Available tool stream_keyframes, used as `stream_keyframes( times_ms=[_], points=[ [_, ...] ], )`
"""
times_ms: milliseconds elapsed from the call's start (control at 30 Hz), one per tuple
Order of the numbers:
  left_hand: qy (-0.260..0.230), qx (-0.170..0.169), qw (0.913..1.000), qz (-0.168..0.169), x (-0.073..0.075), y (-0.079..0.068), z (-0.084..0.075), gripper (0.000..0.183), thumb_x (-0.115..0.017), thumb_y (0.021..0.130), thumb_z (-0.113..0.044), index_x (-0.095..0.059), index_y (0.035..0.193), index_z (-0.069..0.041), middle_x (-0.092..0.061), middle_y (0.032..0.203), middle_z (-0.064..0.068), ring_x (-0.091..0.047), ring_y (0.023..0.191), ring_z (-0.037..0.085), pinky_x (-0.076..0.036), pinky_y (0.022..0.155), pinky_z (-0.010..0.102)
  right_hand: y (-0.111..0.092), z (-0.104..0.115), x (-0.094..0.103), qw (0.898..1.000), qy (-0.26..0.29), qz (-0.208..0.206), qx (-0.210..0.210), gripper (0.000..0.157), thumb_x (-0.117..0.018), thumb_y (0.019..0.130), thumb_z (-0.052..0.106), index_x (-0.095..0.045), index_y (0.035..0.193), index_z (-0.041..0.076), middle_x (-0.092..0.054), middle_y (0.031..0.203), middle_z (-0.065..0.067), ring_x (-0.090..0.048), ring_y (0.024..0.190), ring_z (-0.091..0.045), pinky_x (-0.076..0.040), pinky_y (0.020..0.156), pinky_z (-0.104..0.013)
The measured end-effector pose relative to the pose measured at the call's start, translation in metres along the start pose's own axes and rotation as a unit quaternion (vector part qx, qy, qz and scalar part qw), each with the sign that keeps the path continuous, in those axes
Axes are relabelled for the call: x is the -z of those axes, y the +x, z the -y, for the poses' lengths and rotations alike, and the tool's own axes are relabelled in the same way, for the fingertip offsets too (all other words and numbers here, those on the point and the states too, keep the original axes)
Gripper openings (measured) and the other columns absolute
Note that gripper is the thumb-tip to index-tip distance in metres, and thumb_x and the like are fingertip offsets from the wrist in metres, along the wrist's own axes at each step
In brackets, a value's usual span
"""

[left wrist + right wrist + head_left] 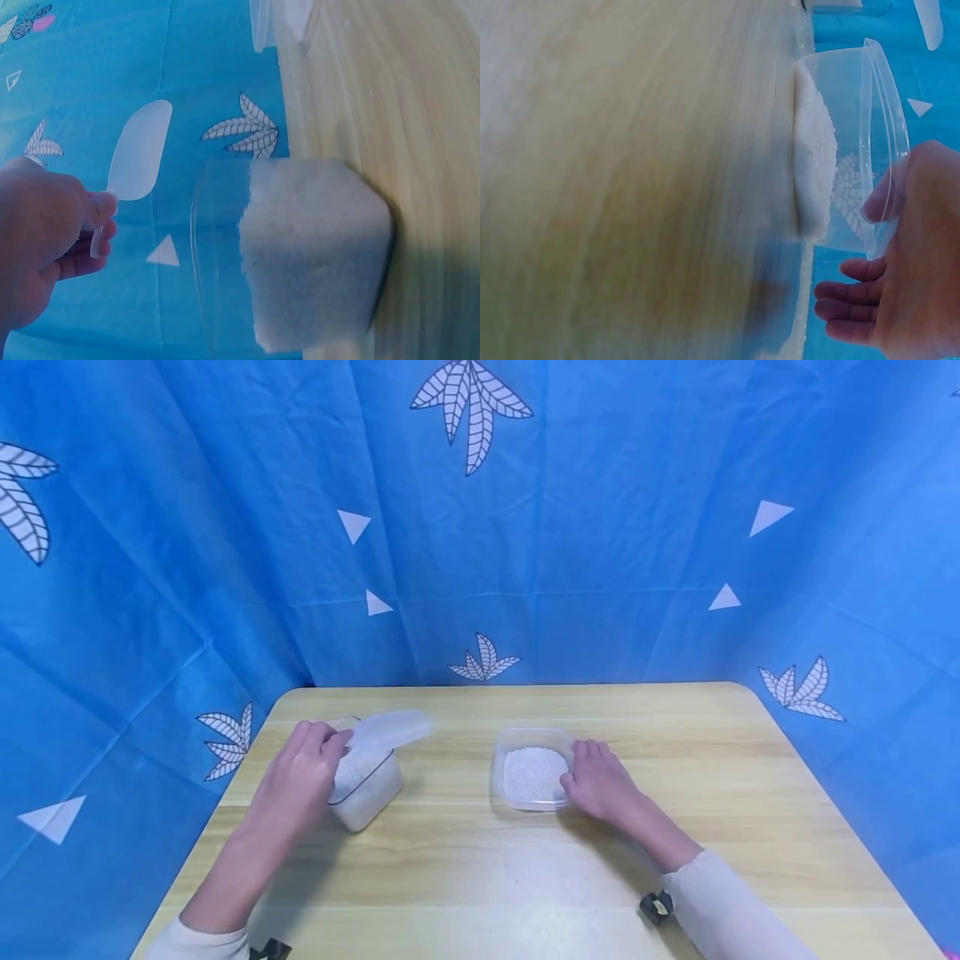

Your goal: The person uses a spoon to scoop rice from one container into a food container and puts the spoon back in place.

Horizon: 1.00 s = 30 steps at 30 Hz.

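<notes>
My left hand (298, 770) grips the handle of a white scoop (392, 729) above a deep clear container (372, 808) filled high with white grains. The left wrist view shows the scoop's blade raised beside the container's top, with the handle's end between thumb and fingers; no grains show on it there. At the middle of the table, a shallower clear plastic box (497, 777) contains a low heap of white grains (815, 150). My right hand (602, 781) pinches that box's right rim, thumb at the inner side and fingers outside.
Both containers stand on a light wood table (517, 877), the deep one to the left. A blue curtain (615, 510) with white leaves and triangles hangs behind and along both sides. A black strap piece (656, 907) sits by the right sleeve.
</notes>
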<state>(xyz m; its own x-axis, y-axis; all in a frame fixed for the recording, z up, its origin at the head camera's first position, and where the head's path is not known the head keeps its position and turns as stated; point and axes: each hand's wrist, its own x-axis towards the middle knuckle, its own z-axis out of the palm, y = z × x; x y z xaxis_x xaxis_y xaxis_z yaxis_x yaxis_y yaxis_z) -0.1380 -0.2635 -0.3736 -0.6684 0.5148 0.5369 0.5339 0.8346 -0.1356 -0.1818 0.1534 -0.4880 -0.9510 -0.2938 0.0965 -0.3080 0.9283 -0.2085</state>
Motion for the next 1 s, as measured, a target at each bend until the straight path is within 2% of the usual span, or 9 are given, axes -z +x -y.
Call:
stream_keyframes(
  times_ms=[300, 467, 667, 800, 1000],
  points=[
    [0.02, 0.018, 0.9996, 0.005, 0.013, -0.015, 0.018, 0.038, -0.068, 0.069, 0.009, -0.057, 0.105, 0.007, -0.052, 0.092, 0.02, -0.045, 0.084, 0.032, -0.047, 0.07, 0.04, 0.001, 0.001, -0.001, 1.0, 0.0, 0.003, 0.005, 0.054, -0.042, 0.086, 0.028, -0.035, 0.122, -0.013, -0.043, 0.114, -0.023, -0.036, 0.109, -0.034, -0.029, 0.095, -0.044],
    [0.019, 0.012, 0.9997, 0.001, 0.02, -0.02, 0.028, 0.034, -0.062, 0.069, 0.014, -0.057, 0.103, 0.009, -0.052, 0.09, 0.02, -0.045, 0.084, 0.034, -0.046, 0.071, 0.041, 0.001, 0.001, 0.0, 1.0, -0.002, 0.006, 0.008, 0.057, -0.041, 0.087, 0.028, -0.033, 0.124, -0.014, -0.041, 0.116, -0.024, -0.035, 0.111, -0.034, -0.027, 0.097, -0.044],
    [0.043, 0.009, 0.999, 0.009, 0.026, -0.022, 0.036, 0.039, -0.067, 0.064, 0.016, -0.058, 0.101, 0.011, -0.052, 0.089, 0.023, -0.046, 0.082, 0.036, -0.047, 0.068, 0.043, 0.0, -0.001, 0.0, 1.0, -0.003, 0.003, 0.006, 0.055, -0.041, 0.086, 0.028, -0.034, 0.122, -0.013, -0.042, 0.113, -0.023, -0.036, 0.108, -0.033, -0.029, 0.095, -0.044],
    [0.076, -0.002, 0.997, 0.015, 0.03, -0.022, 0.041, 0.035, -0.068, 0.061, 0.018, -0.059, 0.094, 0.012, -0.052, 0.084, 0.025, -0.046, 0.077, 0.038, -0.046, 0.064, 0.044, -0.001, -0.001, 0.0, 1.0, 0.001, 0.001, 0.002, 0.052, -0.042, 0.086, 0.028, -0.036, 0.12, -0.011, -0.043, 0.109, -0.021, -0.038, 0.102, -0.032, -0.033, 0.09, -0.043],
    [0.122, -0.037, 0.9915, 0.026, 0.042, -0.019, 0.049, 0.022, -0.065, 0.058, 0.022, -0.057, 0.076, 0.012, -0.049, 0.07, 0.025, -0.045, 0.062, 0.036, -0.041, 0.055, 0.041, 0.0, 0.0, 0.0, 1.0, 0.0, 0.0, -0.003, 0.05, -0.043, 0.085, 0.028, -0.038, 0.118, -0.01, -0.043, 0.107, -0.02, -0.038, 0.099, -0.031, -0.035, 0.085, -0.042]
  ],
)
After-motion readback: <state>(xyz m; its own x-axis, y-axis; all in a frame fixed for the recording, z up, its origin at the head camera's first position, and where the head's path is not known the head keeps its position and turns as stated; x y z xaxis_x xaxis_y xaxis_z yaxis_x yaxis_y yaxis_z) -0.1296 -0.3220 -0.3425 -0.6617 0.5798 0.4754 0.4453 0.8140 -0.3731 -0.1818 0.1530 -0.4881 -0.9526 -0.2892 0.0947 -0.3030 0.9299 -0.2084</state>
